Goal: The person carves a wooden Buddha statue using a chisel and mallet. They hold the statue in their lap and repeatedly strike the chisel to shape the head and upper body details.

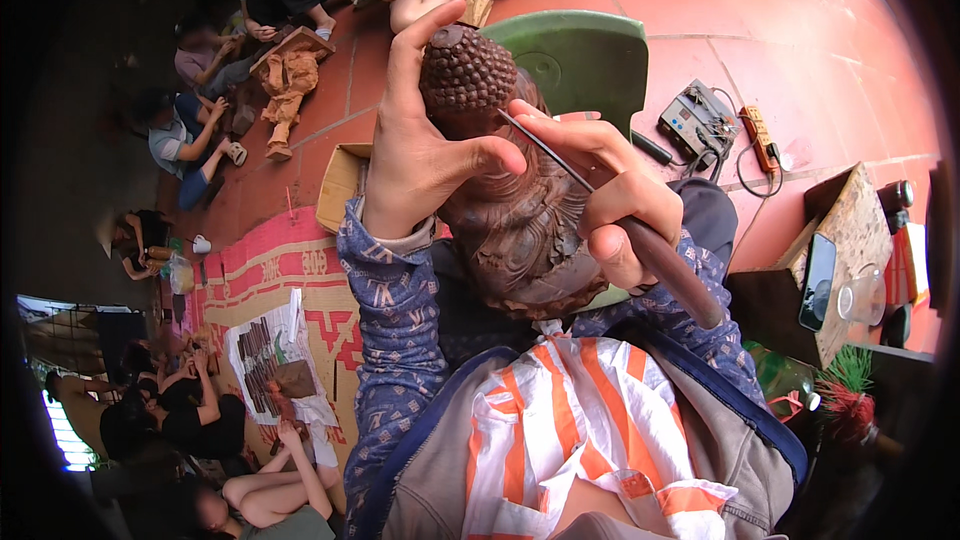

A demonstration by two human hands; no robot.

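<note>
A dark brown carved wooden Buddha statue stands upright between my legs, its head covered in small round curls. My left hand grips the head from the left side, the index finger stretched up past the curls and the thumb bent across near the face. In my right hand is a carving chisel with a thick dark wooden handle and a thin metal blade. The blade's tip meets the head just under the curls. My right fingertips rest close to the tip. The statue's face is mostly hidden.
Behind the statue is a green plastic chair. On the right are a control box, an orange power strip and a wooden stand with a phone. Several tools lie on a mat at left. Other people sit beyond, some carving.
</note>
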